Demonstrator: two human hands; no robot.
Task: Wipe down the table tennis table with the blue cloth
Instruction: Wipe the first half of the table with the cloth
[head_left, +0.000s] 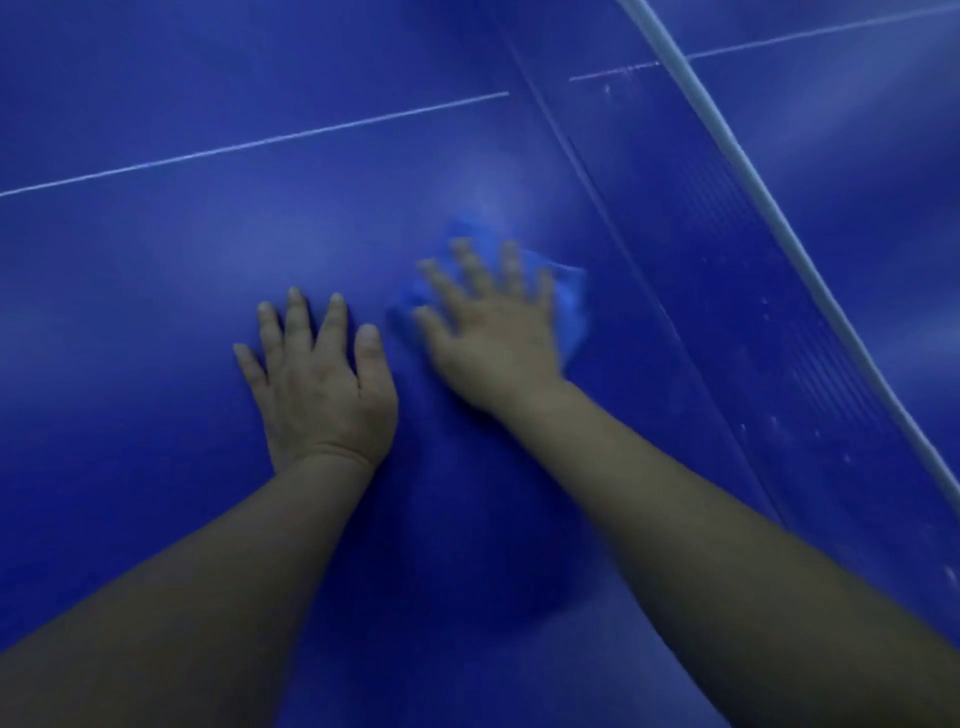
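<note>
The blue table tennis table fills the view. A crumpled blue cloth lies on it close to the net, mostly hidden under my right hand. That hand presses flat on the cloth with fingers spread and straight; it is blurred by motion. My left hand rests flat on the bare table surface just left of the cloth, fingers spread, holding nothing.
The net runs diagonally from top centre to the right edge, its white top band above it. A thin white centre line crosses the table beyond my hands. The far half of the table lies behind the net.
</note>
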